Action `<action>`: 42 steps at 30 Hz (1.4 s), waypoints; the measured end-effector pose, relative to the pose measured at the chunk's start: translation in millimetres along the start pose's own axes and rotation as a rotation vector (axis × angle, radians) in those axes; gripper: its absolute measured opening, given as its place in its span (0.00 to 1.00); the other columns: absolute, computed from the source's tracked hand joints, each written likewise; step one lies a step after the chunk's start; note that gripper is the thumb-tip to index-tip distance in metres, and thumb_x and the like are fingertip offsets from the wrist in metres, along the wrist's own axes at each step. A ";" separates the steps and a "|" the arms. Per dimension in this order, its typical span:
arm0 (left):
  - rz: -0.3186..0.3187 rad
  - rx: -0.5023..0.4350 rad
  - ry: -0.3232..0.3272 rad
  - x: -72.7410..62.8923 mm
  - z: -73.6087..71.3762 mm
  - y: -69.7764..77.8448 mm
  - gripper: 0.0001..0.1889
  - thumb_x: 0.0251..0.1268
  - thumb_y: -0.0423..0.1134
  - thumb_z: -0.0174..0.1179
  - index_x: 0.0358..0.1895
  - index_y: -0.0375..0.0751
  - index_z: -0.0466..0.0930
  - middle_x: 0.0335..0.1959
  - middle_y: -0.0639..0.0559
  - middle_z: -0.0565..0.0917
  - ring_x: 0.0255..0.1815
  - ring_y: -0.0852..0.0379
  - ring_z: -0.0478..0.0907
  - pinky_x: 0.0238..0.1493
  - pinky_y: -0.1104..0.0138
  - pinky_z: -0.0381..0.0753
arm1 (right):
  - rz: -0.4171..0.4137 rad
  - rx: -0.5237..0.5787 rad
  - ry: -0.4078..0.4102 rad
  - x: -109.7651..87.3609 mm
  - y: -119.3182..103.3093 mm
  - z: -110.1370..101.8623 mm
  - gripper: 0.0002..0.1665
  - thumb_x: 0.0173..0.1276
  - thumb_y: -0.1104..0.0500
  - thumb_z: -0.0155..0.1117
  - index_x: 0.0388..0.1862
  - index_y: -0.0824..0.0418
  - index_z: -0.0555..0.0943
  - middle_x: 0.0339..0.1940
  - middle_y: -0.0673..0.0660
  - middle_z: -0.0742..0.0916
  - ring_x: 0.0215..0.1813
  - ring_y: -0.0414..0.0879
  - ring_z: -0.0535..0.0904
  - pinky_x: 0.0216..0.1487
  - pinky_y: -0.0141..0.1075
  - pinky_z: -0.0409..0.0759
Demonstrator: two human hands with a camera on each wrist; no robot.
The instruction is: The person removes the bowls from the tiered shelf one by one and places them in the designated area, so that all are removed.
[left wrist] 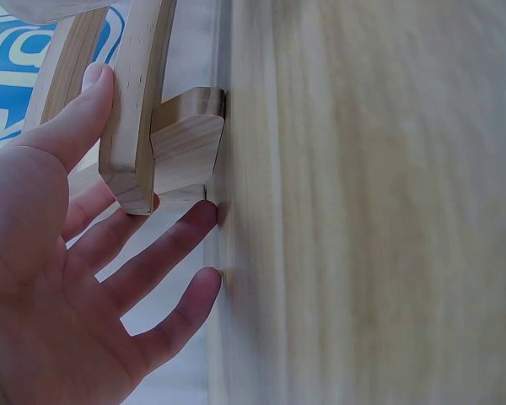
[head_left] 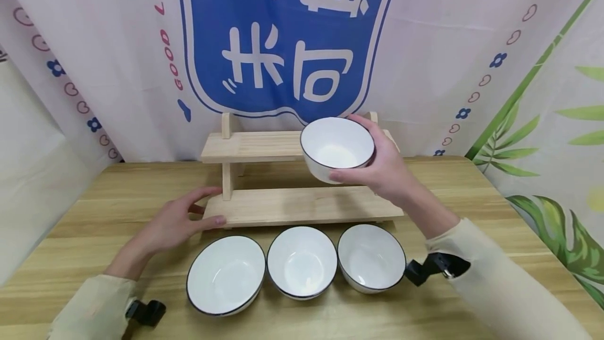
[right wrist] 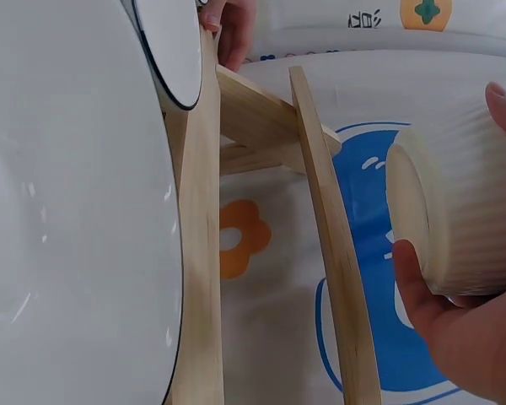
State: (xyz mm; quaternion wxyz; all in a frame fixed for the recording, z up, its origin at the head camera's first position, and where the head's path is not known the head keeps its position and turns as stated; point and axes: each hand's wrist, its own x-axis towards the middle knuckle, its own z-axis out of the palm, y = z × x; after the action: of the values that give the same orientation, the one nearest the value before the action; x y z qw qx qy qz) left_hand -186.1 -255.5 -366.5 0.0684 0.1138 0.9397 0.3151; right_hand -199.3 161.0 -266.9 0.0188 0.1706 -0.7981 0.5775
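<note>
My right hand (head_left: 382,164) holds a white bowl (head_left: 337,143) with a dark rim, thumb on its near side and fingers around the far side. The bowl is raised in front of the upper board of a two-tier wooden rack (head_left: 302,206); its ribbed outside and foot ring show in the right wrist view. My left hand (head_left: 181,219) grips the left end of the rack's lower board, thumb at the front corner, with the other fingers (left wrist: 164,253) spread beside and below the board. Three similar bowls stand in a row before the rack: left (head_left: 226,276), middle (head_left: 302,262) and right (head_left: 371,257).
The rack stands on a wood-grain table (head_left: 453,193) near its back edge. Behind hangs a white curtain (head_left: 439,67) with a blue printed panel; a leaf-patterned cloth (head_left: 557,135) hangs at the right. Both wrists carry small black devices.
</note>
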 end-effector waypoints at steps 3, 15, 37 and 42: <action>0.002 0.001 0.001 -0.3 -0.6 0.5 0.43 0.70 0.65 0.68 0.83 0.52 0.65 0.77 0.32 0.73 0.64 0.34 0.82 0.55 0.43 0.84 | 0.012 0.028 -0.004 -8.8 1.7 -9.4 0.64 0.57 0.67 0.85 0.86 0.52 0.58 0.79 0.56 0.70 0.71 0.58 0.76 0.62 0.36 0.86; -0.001 0.000 0.007 -0.2 -1.4 0.2 0.44 0.69 0.66 0.68 0.82 0.52 0.66 0.77 0.33 0.74 0.64 0.35 0.83 0.56 0.44 0.84 | 0.005 0.026 -0.004 -45.4 12.6 -42.8 0.62 0.59 0.70 0.82 0.87 0.57 0.57 0.76 0.61 0.71 0.62 0.49 0.82 0.56 0.31 0.87; 0.005 -0.025 0.005 -2.2 -0.4 2.5 0.42 0.71 0.63 0.69 0.82 0.53 0.66 0.74 0.32 0.77 0.64 0.36 0.83 0.56 0.45 0.84 | -0.145 0.073 -0.233 -125.9 77.7 -116.7 0.67 0.48 0.83 0.73 0.87 0.67 0.53 0.78 0.58 0.71 0.68 0.42 0.78 0.56 0.34 0.88; 0.004 -0.022 0.007 -2.2 -0.8 2.1 0.42 0.71 0.63 0.69 0.82 0.53 0.66 0.74 0.32 0.77 0.64 0.36 0.83 0.55 0.45 0.84 | -0.128 0.062 -0.288 -137.2 93.7 -129.5 0.67 0.50 0.81 0.73 0.87 0.70 0.51 0.77 0.55 0.72 0.69 0.40 0.78 0.56 0.36 0.88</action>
State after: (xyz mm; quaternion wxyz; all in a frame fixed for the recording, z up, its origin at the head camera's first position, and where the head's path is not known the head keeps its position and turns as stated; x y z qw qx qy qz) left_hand -183.8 -255.0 -364.5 0.0657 0.1136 0.9362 0.3261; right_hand -119.4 341.3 -340.8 -0.0642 0.3028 -0.7619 0.5690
